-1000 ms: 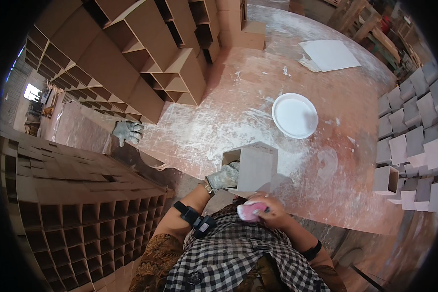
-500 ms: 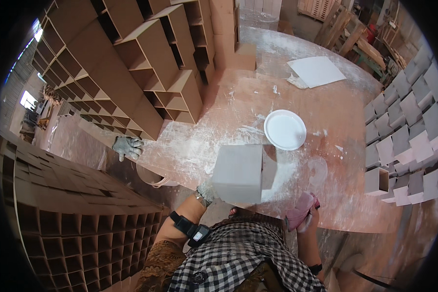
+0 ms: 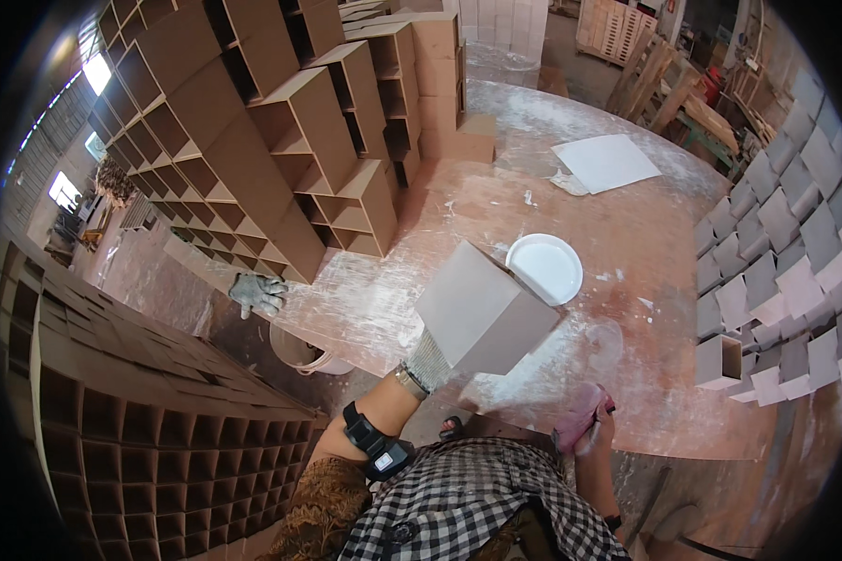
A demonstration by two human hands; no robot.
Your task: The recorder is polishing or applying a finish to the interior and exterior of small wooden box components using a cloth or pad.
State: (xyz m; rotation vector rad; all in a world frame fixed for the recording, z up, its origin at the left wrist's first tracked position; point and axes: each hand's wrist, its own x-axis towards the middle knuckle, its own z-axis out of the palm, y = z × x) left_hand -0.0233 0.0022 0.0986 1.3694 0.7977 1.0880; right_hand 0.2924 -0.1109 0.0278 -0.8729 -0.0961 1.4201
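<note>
Head view shows the knit-gloved left grip (image 3: 428,365) holding a matte, angular grey box (image 3: 482,309), the right grip (image 3: 591,434) a pink pad (image 3: 576,417).

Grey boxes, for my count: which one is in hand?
The grey rectangular board box on the gloved left hand; the other grey boxes are stacked at right.

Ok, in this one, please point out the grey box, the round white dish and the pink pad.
Grey box (image 3: 479,309), head view: on its upper-left visible face.
Round white dish (image 3: 578,272), head view: on its right rim.
Pink pad (image 3: 577,411), head view: around its visible middle.
</note>
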